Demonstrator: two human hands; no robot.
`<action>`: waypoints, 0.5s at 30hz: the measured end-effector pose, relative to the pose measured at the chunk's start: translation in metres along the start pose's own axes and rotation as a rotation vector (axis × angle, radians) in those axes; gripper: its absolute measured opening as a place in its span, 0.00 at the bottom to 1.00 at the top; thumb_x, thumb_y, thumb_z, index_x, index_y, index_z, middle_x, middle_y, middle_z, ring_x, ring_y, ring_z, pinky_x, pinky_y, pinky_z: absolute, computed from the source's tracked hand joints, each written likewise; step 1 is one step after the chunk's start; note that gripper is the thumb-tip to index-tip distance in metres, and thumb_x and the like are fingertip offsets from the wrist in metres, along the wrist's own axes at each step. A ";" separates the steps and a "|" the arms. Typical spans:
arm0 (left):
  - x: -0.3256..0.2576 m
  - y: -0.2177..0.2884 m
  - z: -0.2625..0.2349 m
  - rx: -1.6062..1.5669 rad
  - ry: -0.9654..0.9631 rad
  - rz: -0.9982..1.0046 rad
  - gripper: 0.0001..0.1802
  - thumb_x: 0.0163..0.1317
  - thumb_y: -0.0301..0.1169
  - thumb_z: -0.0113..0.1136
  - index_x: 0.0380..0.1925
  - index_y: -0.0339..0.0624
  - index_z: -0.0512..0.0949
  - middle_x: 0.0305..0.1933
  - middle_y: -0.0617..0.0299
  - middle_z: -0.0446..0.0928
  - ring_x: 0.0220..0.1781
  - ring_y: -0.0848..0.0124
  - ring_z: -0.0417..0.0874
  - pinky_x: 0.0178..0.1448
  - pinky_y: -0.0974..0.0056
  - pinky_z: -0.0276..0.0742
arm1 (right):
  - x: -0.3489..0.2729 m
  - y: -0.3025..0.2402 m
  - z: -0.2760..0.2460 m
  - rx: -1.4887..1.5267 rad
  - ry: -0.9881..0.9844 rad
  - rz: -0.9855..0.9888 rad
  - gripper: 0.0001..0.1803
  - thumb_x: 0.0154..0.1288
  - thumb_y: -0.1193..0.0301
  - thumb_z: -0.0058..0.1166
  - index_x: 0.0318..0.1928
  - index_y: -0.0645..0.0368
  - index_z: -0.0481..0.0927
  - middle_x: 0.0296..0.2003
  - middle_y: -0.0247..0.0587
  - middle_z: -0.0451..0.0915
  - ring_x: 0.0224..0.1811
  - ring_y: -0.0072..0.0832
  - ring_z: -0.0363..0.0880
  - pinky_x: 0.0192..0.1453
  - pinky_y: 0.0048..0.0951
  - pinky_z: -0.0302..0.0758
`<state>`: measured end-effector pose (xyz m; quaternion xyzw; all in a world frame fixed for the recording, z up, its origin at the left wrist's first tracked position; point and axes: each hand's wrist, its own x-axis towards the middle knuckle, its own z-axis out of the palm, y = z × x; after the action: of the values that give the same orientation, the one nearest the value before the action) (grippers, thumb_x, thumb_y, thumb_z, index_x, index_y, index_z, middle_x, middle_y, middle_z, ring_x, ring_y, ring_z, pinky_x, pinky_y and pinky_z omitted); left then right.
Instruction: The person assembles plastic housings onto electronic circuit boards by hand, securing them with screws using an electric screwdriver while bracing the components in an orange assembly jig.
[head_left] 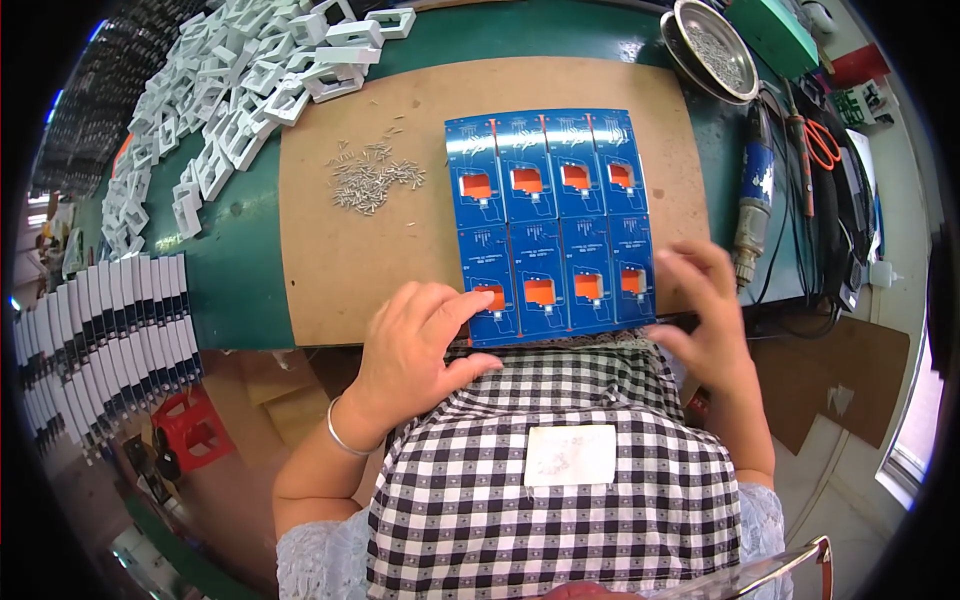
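A blue circuit board panel (553,232) lies on the brown work board in front of me, its near edge close to my apron. It has two rows of printed sections, each with a cutout showing orange. My left hand (415,340) is at the panel's near left corner. Its index fingertip touches the panel beside a cutout, and the thumb is stretched out apart, just off the near edge. My right hand (708,315) is by the near right corner, slightly blurred, with fingers and thumb spread and nothing between them.
Small metal pins (372,182) lie in a loose pile on the brown board (300,240). White plastic frames (235,85) are heaped at the far left, above stacked white-edged pieces (110,345). A metal bowl (712,50) and an electric screwdriver (755,190) are on the right.
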<state>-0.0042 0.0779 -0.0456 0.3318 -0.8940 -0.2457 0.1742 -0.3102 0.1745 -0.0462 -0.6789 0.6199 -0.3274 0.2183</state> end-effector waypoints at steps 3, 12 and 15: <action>-0.003 -0.002 -0.012 -0.088 0.041 0.006 0.31 0.44 0.37 0.75 0.50 0.44 0.77 0.40 0.57 0.77 0.39 0.60 0.78 0.42 0.61 0.75 | -0.003 0.015 -0.030 -0.196 0.296 0.038 0.29 0.57 0.61 0.62 0.58 0.58 0.76 0.55 0.45 0.72 0.56 0.37 0.72 0.55 0.32 0.70; 0.053 -0.069 -0.044 0.125 0.282 -0.028 0.10 0.55 0.25 0.64 0.39 0.42 0.81 0.36 0.57 0.77 0.39 0.57 0.77 0.43 0.58 0.73 | 0.015 0.090 -0.068 -0.440 0.302 0.553 0.34 0.60 0.56 0.62 0.62 0.61 0.71 0.38 0.46 0.79 0.35 0.34 0.76 0.42 0.34 0.73; 0.071 -0.076 -0.040 0.225 0.255 0.047 0.09 0.55 0.25 0.64 0.37 0.42 0.82 0.34 0.58 0.77 0.38 0.58 0.77 0.43 0.58 0.73 | 0.039 0.060 -0.070 -0.429 0.193 0.703 0.37 0.58 0.54 0.63 0.62 0.61 0.70 0.36 0.51 0.81 0.38 0.39 0.81 0.44 0.35 0.74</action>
<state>0.0021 -0.0330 -0.0447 0.3565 -0.8941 -0.0958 0.2535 -0.4014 0.1356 -0.0335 -0.4225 0.8854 -0.1586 0.1113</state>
